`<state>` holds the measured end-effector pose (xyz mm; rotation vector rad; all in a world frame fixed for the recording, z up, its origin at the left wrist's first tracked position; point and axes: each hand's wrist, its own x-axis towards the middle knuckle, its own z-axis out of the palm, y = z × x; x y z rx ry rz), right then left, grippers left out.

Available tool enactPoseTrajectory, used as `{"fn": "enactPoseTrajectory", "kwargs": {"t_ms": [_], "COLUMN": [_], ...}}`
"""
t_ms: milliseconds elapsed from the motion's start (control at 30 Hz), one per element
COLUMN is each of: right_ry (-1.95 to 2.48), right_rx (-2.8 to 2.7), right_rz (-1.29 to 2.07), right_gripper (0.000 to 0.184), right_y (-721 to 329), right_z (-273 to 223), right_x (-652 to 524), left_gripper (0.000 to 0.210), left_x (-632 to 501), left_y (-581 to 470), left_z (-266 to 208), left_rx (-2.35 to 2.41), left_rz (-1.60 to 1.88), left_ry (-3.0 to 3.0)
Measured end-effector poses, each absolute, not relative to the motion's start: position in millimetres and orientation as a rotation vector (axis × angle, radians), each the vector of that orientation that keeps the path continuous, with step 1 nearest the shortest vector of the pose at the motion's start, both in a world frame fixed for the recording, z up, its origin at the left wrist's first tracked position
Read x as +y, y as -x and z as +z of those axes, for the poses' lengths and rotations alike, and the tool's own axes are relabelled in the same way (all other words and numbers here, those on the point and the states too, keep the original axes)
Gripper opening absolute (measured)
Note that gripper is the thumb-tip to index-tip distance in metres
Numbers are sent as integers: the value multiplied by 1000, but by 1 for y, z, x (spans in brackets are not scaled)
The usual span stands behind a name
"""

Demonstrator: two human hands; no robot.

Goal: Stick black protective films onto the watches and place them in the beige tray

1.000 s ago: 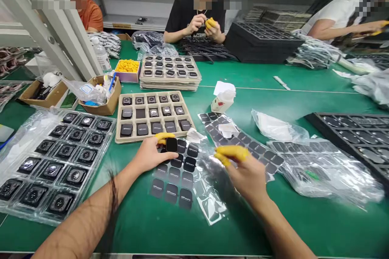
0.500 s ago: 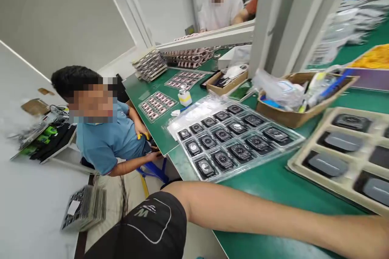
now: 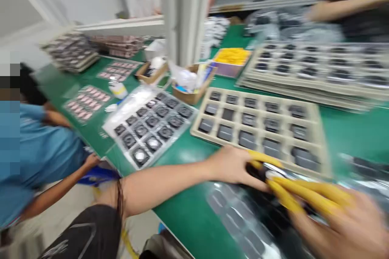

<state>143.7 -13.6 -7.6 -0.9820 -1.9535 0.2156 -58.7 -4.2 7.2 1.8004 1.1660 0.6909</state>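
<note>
My left hand (image 3: 232,166), with yellow covers on its fingertips, is closed around a dark, glossy watch case (image 3: 275,170). From the lower right, my right hand (image 3: 343,218), also in yellow finger covers, pinches the same case. Motion blur smears both hands and the piece between them. Just beyond them lies a beige tray (image 3: 323,141) with dark watch cases in its compartments. Below the hands is a clear plastic sheet or tray (image 3: 234,214) with grey rounded pieces, partly covered by my right hand.
A clear tray of watch cases (image 3: 152,121) lies left of the beige one. Stacked beige trays (image 3: 304,83) stand at the back right, near a box of yellow finger covers (image 3: 232,56). A cardboard box (image 3: 190,95) sits by the post. A co-worker in blue (image 3: 45,149) sits at left.
My view has swung right and down. Both hands and the watch case now show; before, only my left arm was visible. The co-worker in blue has shifted to the left edge.
</note>
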Motion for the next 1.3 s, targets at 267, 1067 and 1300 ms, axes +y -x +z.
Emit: {"fn": "enactPoseTrajectory", "kwargs": {"t_ms": [267, 1067, 1300], "right_ry": [1102, 1379, 1314], "right_rx": [-1995, -1890, -1951], "right_rz": [99, 125, 190], "right_gripper": [12, 14, 15], "right_y": [-145, -152, -149], "right_z": [-7, -5, -4], "right_x": [-10, -2, -3], "left_gripper": [56, 48, 49], "left_x": [8, 7, 7], "left_y": [55, 50, 49], "left_z": [-9, -4, -6], "left_rx": [1101, 1153, 1124], "left_rz": [826, 825, 855], "left_ry": [-1729, -1587, -1526]}}
